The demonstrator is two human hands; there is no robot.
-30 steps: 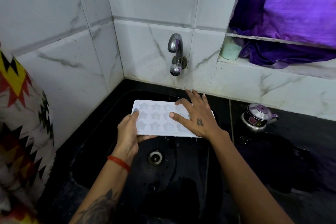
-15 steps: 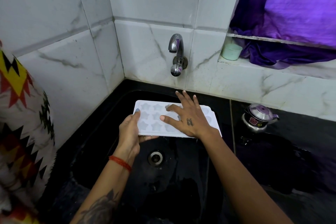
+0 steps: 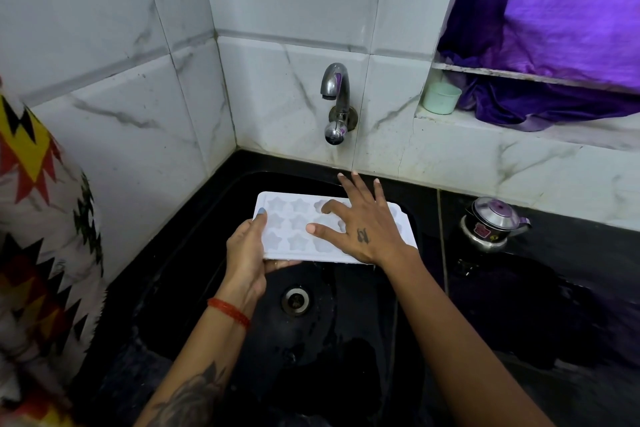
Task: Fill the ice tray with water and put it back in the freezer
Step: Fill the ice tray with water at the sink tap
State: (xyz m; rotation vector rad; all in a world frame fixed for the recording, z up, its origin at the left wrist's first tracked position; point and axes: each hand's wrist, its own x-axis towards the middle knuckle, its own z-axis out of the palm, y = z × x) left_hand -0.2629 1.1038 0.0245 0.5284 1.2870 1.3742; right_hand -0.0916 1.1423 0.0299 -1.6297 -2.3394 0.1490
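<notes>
- The ice tray (image 3: pixel 298 229), white with star-shaped cells, is held level above the black sink (image 3: pixel 194 253), below and in front of the tap (image 3: pixel 335 104).
- The left hand (image 3: pixel 247 256) clamps the tray's left end, thumb on the top rim and fingers curled underneath, probably so the tray stays flat and the cells can hold water.
- The right hand (image 3: pixel 360 225) lies on the tray's right half with its fingers spread and mostly straight, gripping nothing; the index finger bends into a cell. It seems to be steadying the tray or wiping the cells.
- No water runs from the tap, and I cannot tell whether the cells hold any.
- The drain (image 3: pixel 295 299) sits directly below the tray's near edge, so spills would fall into the sink.
- Right of the tray, a small metal pot (image 3: pixel 491 224) stands on the counter.
</notes>
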